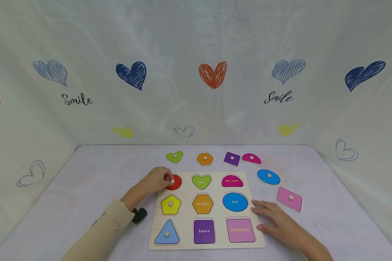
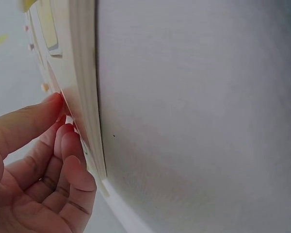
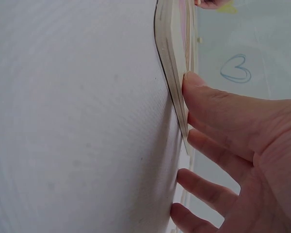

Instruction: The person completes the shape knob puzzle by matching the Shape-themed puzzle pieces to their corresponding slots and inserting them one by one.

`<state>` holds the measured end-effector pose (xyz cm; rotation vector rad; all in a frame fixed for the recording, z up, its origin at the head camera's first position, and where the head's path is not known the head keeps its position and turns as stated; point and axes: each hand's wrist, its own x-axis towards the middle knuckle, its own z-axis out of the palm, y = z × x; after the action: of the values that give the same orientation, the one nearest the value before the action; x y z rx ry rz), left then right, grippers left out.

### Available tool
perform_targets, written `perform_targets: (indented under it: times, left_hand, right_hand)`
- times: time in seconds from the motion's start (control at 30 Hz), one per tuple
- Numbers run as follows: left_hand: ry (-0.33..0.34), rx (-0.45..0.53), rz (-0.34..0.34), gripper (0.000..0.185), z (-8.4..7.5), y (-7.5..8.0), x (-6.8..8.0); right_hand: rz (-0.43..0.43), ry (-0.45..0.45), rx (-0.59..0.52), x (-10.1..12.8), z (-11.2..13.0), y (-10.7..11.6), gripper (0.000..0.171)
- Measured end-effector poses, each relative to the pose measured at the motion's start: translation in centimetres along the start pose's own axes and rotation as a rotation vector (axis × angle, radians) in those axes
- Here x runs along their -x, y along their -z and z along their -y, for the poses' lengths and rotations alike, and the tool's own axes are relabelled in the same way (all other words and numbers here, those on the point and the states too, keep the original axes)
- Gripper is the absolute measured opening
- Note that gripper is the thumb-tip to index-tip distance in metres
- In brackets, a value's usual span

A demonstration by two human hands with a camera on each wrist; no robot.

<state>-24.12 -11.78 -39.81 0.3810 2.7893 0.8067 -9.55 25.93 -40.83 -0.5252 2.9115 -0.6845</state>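
A wooden shape puzzle board [image 1: 186, 214] lies flat on the table. My left hand [image 1: 156, 179] pinches the small knob of the red circle piece [image 1: 175, 184] at the board's far left corner. In the left wrist view my left thumb and fingertips [image 2: 52, 99] meet close over the board's face. A yellow pentagon piece [image 1: 171, 209] and a blue triangle piece [image 1: 164, 238] sit in their recesses below the circle. My right hand [image 1: 277, 222] rests at the board's right edge, fingers spread; in the right wrist view its thumb [image 3: 199, 90] touches the board's side.
Behind the board lie a green heart [image 1: 172, 158], an orange hexagon [image 1: 202, 161], a purple square [image 1: 228, 161] and a magenta half round [image 1: 253, 160]. A blue oval [image 1: 264, 177] and a pink rectangle [image 1: 285, 203] lie to its right. A black object [image 1: 139, 216] shows beside my left wrist.
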Motion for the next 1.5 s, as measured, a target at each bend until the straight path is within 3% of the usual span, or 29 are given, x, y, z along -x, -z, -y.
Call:
perform_targets:
  times: [0.4,0.63,0.93,1.2,1.5]
  left_hand:
    - [-0.014,0.002,0.018,0.010,-0.1,0.5,-0.1]
    - [-0.003,0.023,0.022,0.018,-0.3,1.7,-0.3]
    - [-0.051,0.011,-0.058,0.032,-0.6,3.5,-2.2]
    - [-0.057,-0.019,-0.115,0.032,0.1,3.9,-4.1]
    - [-0.043,0.093,-0.073,0.034,0.5,4.0,-6.3]
  right_hand:
    - [-0.020,0.025,-0.005,-0.2,0.0,0.0,0.050]
    - [-0.080,0.100,0.027,-0.2,-0.2,0.0,0.046]
    - [-0.065,0.086,0.011,-0.1,-0.3,-0.2,0.048]
    - [-0.057,0.079,0.010,-0.1,-0.3,-0.3,0.049]
    - [-0.051,0.067,0.009,0.1,-0.2,-0.3,0.050]
